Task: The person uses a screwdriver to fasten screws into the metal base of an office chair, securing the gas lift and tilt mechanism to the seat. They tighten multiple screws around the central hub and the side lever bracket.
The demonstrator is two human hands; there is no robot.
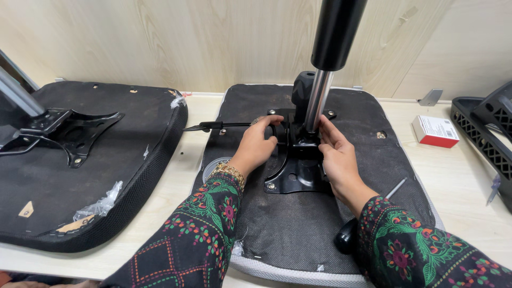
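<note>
Left hand (260,141) grip closed around lever knob of black metal mechanism plate (296,170); right hand (336,154) grip flat against plate's other edge, holding nothing. Plate between grips, on upturned seat cushion (298,234). Likely heavy, rigid; hold by edges. Pale wooden tabletop (469,181), wood-panel wall beyond.

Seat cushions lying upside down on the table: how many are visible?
2. One seat cushion lies at the left with a metal plate; the other is in the centre, where both hands touch its plate.
</note>
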